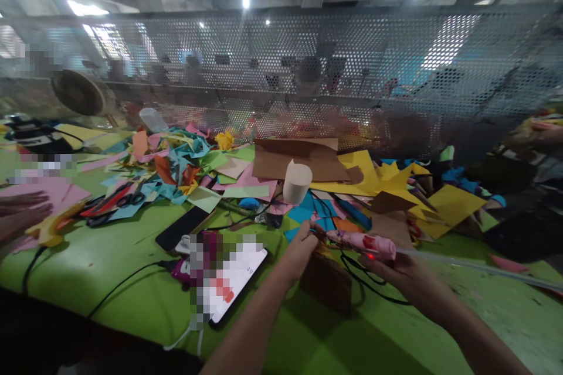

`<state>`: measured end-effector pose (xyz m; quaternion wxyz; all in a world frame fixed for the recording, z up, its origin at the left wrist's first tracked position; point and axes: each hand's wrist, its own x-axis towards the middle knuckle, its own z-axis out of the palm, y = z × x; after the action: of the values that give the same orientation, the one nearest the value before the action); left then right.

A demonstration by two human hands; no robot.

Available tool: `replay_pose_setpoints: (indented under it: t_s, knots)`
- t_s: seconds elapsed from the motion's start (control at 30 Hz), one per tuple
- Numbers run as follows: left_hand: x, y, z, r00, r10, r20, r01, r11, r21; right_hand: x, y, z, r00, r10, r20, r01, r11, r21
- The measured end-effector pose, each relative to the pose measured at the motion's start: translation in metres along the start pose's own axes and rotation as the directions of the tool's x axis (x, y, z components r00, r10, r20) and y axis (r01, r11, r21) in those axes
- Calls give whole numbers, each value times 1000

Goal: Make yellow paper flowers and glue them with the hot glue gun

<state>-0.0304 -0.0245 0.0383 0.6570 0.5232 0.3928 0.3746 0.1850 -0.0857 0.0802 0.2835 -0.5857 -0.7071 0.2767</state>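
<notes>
Nearest, a lit smartphone lies on the green worktop. Just beyond it, the right hand is wrapped around a pink glue gun (a clear glue stick juts from its back), above a brown card piece. The left hand has its fingers pinched together at the nozzle; what they pinch is too small to tell. Farther back, a cream paper roll stands among coloured paper scraps.
</notes>
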Motion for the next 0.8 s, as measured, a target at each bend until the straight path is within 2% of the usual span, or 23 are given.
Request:
replay_pose_setpoints:
  t_s: [0.27, 0.57, 0.7, 0.8]
  knots:
    - [-1, 3, 1, 1000, 11, -8, -11, 999, -36, -2, -8, -3, 1000, 16, 14, -16, 1000, -1]
    - [-3, 5, 2, 1000, 16, -22, -17, 999, -49, -6, -1, -4, 1000, 22, 16, -21, 1000, -16]
    - [-2, 3, 2, 999, 33, -16, -33, 999, -13, -2, -4, -3, 1000, -8, 20, 8, 1000, 17]
    - [-1, 0, 2, 999, 34, -8, -34, 999, 19, 1, -3, -1, 1000, -9, 26, 9, 1000, -30]
